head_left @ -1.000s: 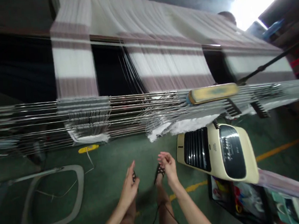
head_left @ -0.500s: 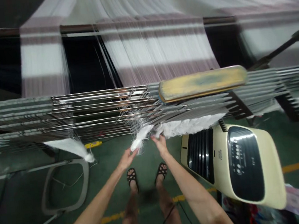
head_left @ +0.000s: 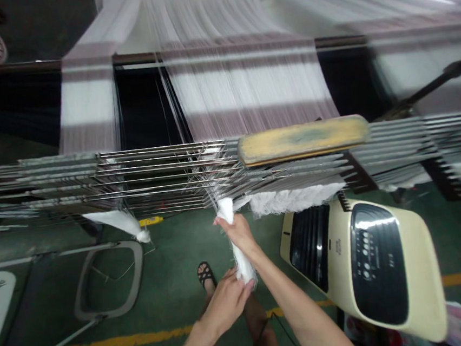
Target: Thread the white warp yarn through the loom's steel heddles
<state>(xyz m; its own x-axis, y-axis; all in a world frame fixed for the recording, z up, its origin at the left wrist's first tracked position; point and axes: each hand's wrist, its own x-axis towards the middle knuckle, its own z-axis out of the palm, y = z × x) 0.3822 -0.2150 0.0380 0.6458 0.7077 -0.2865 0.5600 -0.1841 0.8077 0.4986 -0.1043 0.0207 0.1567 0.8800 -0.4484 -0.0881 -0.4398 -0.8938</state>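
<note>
A bundle of white warp threads (head_left: pixel 242 264) hangs down from the loom's rows of metal heddle bars (head_left: pixel 153 175). Around its upper part, just under the bars, my right hand (head_left: pixel 236 231) is closed. Lower down, near the loose end, my left hand (head_left: pixel 229 297) grips the same bundle. To the right of my hands, a looped chain of white threads (head_left: pixel 298 197) hangs along the bars' lower edge. A knotted white bunch (head_left: pixel 117 223) hangs at the left. Striped white and mauve warp sheets (head_left: pixel 246 84) spread behind the bars.
A yellow worn wooden block (head_left: pixel 304 140) lies across the bars. At the right stands a cream appliance (head_left: pixel 386 267) with a dark panel. A grey metal frame (head_left: pixel 139 269) stands at the left. A yellow-handled tool (head_left: pixel 151 221) is behind the knotted bunch. A cable (head_left: pixel 286 331) runs by my legs.
My left hand has moved down and right, drawing the bundle toward me. My right hand has left the looped chain's end and closed on the bundle. The view has shifted slightly.
</note>
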